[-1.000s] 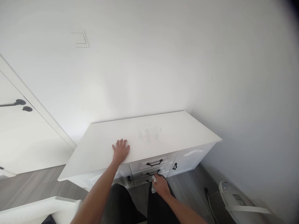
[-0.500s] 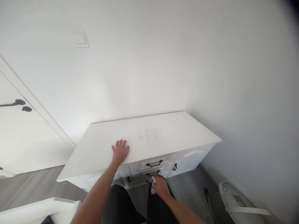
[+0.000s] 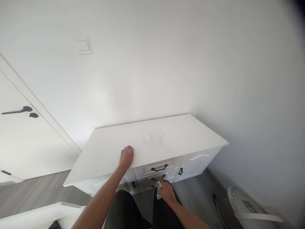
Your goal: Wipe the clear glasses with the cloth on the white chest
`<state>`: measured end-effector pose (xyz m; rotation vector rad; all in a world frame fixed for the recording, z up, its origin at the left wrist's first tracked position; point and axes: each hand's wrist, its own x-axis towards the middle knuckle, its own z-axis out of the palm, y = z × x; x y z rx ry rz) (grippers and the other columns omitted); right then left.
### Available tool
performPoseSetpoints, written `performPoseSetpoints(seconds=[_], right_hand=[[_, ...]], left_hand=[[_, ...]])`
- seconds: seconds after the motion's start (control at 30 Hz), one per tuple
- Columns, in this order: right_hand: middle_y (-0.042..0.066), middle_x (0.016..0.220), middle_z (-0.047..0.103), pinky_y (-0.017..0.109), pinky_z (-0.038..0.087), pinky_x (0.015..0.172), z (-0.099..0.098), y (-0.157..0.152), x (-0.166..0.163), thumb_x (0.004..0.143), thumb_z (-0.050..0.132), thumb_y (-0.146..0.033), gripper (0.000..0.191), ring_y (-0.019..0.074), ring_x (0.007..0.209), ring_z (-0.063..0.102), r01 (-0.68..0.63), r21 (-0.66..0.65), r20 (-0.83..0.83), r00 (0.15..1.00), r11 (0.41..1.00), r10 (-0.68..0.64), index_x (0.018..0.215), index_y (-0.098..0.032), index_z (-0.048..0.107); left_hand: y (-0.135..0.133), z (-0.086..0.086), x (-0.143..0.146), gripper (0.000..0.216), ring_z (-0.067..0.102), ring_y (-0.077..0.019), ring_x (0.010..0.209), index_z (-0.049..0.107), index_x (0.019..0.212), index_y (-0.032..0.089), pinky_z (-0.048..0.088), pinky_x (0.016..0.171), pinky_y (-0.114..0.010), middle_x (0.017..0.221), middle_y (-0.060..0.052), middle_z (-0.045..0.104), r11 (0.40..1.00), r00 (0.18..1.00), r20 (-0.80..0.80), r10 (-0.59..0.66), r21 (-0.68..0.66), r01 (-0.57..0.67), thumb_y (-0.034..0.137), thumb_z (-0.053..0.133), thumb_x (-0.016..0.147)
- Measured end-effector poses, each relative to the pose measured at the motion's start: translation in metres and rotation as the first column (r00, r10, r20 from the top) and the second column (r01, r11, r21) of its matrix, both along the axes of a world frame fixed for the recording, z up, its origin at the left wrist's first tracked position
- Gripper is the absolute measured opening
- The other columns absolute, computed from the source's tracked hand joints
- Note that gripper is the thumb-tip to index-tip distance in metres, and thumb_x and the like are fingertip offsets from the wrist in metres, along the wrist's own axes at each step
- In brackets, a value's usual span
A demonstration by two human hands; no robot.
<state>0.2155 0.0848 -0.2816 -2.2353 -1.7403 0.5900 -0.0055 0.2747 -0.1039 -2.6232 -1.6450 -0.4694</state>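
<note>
My left hand [image 3: 126, 156] rested on the white cabinet top [image 3: 190, 133] near its front edge, fingers curled under and holding nothing. My right hand [image 3: 166, 192] was down by the lower drawer [image 3: 152, 182], closed round a white cloth [image 3: 158, 188] pressed at the drawer front; only a scrap of cloth showed past my fingers, and my hand covered part of the black handle [image 3: 157, 178]. A few clear glasses [image 3: 152, 136] stood mid-top, so faint against the white I couldn't count them. A white appliance [image 3: 247, 206] was cut off at the lower right edge.
</note>
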Motion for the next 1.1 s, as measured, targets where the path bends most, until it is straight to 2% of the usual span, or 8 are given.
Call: performPoseSetpoints(seconds=[0.1, 0.17, 0.23, 0.3, 0.43, 0.57, 0.77, 1.1], right_hand=[[0.010, 0.100, 0.076, 0.031, 0.044, 0.079, -0.002, 0.000, 0.000, 0.097, 0.043, -0.029, 0.032, 0.0263, 0.095, 0.070, -0.005, 0.002, -0.009, 1.000, 1.000, 0.005, 0.117, -0.022, 0.066], [0.011, 0.101, 0.076, 0.032, 0.044, 0.080, -0.003, 0.000, 0.000, 0.096, 0.043, -0.030, 0.033, 0.0269, 0.097, 0.070, -0.004, -0.003, -0.011, 1.000, 1.000, 0.004, 0.119, -0.022, 0.066], [0.011, 0.102, 0.076, 0.032, 0.044, 0.081, -0.005, 0.001, 0.001, 0.097, 0.044, -0.030, 0.033, 0.0266, 0.096, 0.070, 0.006, -0.004, -0.013, 1.000, 1.000, -0.006, 0.120, -0.022, 0.066], [0.010, 0.102, 0.076, 0.031, 0.044, 0.080, -0.007, 0.001, 0.001, 0.097, 0.044, -0.030, 0.032, 0.0255, 0.095, 0.070, 0.019, 0.003, -0.017, 1.000, 1.000, -0.019, 0.119, -0.023, 0.066], [0.009, 0.099, 0.076, 0.031, 0.045, 0.079, -0.005, 0.001, 0.003, 0.095, 0.046, -0.029, 0.032, 0.0249, 0.093, 0.071, 0.023, 0.012, -0.024, 0.999, 1.000, -0.023, 0.118, -0.023, 0.066], [0.011, 0.098, 0.076, 0.032, 0.045, 0.078, 0.001, -0.001, 0.004, 0.095, 0.045, -0.031, 0.033, 0.0261, 0.091, 0.071, 0.026, 0.006, -0.042, 0.999, 1.000, -0.026, 0.118, -0.022, 0.067], [0.011, 0.101, 0.076, 0.032, 0.046, 0.079, 0.004, -0.002, 0.005, 0.094, 0.046, -0.032, 0.037, 0.0266, 0.092, 0.071, 0.039, -0.002, -0.057, 0.998, 0.999, -0.039, 0.123, -0.023, 0.066], [0.009, 0.100, 0.077, 0.031, 0.045, 0.078, 0.002, -0.002, 0.004, 0.095, 0.046, -0.032, 0.035, 0.0250, 0.092, 0.072, 0.037, -0.005, -0.054, 0.998, 0.999, -0.037, 0.122, -0.024, 0.066]], left_hand=[[-0.014, 0.005, 0.022, 0.031, 0.056, -0.0262, 0.120, 0.067, 0.117, 0.022, 0.046, 0.103, -0.043, 0.139, -0.011, 0.058, 0.983, 0.983, 0.017, -0.182, -0.014, 0.182, 0.024, 0.041, 0.099], [-0.019, 0.007, 0.039, 0.034, 0.048, -0.0304, 0.133, 0.065, 0.127, 0.026, 0.038, 0.113, -0.049, 0.152, -0.009, 0.049, 0.951, 0.951, -0.013, -0.308, -0.007, 0.308, 0.033, 0.047, 0.099], [-0.019, 0.008, 0.055, 0.039, 0.038, -0.0349, 0.142, 0.060, 0.135, 0.029, 0.029, 0.119, -0.057, 0.160, -0.007, 0.041, 0.930, 0.928, -0.050, -0.368, -0.016, 0.368, 0.039, 0.048, 0.099], [-0.012, 0.008, 0.068, 0.043, 0.035, -0.0350, 0.145, 0.056, 0.140, 0.029, 0.025, 0.120, -0.060, 0.162, -0.006, 0.040, 0.939, 0.938, -0.056, -0.343, -0.041, 0.341, 0.038, 0.046, 0.100], [0.003, 0.003, 0.087, 0.046, 0.041, -0.0294, 0.141, 0.050, 0.145, 0.024, 0.035, 0.115, -0.052, 0.159, -0.007, 0.045, 0.973, 0.976, 0.009, -0.215, -0.081, 0.215, 0.032, 0.038, 0.102], [0.007, -0.004, 0.103, 0.051, 0.043, -0.0330, 0.139, 0.044, 0.151, 0.023, 0.038, 0.111, -0.054, 0.160, -0.010, 0.044, 0.986, 0.990, 0.016, -0.138, -0.096, 0.139, 0.035, 0.039, 0.102], [0.004, -0.011, 0.118, 0.045, 0.041, -0.0365, 0.139, 0.055, 0.144, 0.031, 0.036, 0.112, -0.059, 0.158, -0.005, 0.048, 0.991, 0.992, -0.010, -0.124, -0.044, 0.123, 0.032, 0.039, 0.102], [0.022, -0.011, 0.120, 0.046, 0.026, -0.0463, 0.149, 0.054, 0.145, 0.035, 0.026, 0.113, -0.073, 0.163, -0.002, 0.041, 0.973, 0.985, -0.023, -0.172, -0.158, 0.167, 0.041, 0.035, 0.104]])
